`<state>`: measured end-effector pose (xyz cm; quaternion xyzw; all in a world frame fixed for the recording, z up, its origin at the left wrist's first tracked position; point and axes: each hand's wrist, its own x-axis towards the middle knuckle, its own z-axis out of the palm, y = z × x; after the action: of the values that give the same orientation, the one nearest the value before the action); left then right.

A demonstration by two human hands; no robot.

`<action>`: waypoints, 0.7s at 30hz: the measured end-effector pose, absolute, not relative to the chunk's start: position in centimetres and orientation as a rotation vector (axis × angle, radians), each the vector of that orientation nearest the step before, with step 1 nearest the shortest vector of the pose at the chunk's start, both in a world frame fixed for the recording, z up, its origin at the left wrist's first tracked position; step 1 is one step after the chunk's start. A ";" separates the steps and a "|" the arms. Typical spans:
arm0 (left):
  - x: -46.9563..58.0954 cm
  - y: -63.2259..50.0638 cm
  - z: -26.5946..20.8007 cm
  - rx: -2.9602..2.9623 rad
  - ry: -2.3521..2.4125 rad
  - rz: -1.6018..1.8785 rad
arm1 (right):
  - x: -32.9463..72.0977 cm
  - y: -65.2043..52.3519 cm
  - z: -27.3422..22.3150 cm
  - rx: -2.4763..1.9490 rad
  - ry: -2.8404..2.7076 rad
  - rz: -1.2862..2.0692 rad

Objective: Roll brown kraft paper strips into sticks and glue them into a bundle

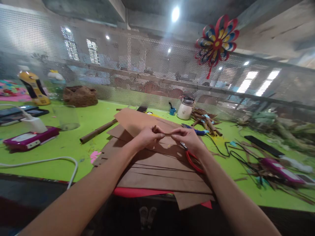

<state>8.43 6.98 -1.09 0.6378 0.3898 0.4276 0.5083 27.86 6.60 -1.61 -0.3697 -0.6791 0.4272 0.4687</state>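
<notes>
Between the fingertips of both hands stretches a thin brown paper strip [168, 134], pinched at either end. My left hand [150, 137] closes on its left end, with thumb and fingers pressed together. At the other end, my right hand [188, 139] is closed in the same kind of pinch. Below them lies a stack of brown paper sheets [157, 178], several with cut slits. Red-handled scissors [193, 163] rest on the sheets beside my right wrist, partly hidden. Just beyond the right hand is a blue tool [199, 132], apparently with a black cord.
A brown rolled tube [98, 131] lies left of the sheets on the green table [91, 177]. Further left are a purple power strip [31, 139] and a clear cup [66, 118]. A white jar [185, 108] stands behind; cords and dry scraps [246, 154] spread right.
</notes>
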 end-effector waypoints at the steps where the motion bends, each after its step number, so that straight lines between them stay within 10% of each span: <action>1: 8.4 6.9 -1.1 1.529 0.945 1.034 | 27.9 6.7 -1.7 -0.901 -1.628 1.069; 21: 8.6 6.1 -0.5 1.587 1.037 0.831 | 28.9 7.1 -1.8 -1.056 -1.734 1.094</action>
<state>8.56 6.10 -0.54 0.6594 0.4308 0.3450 0.5105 28.90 7.08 -1.84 -0.4184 -0.6873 0.4337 0.4055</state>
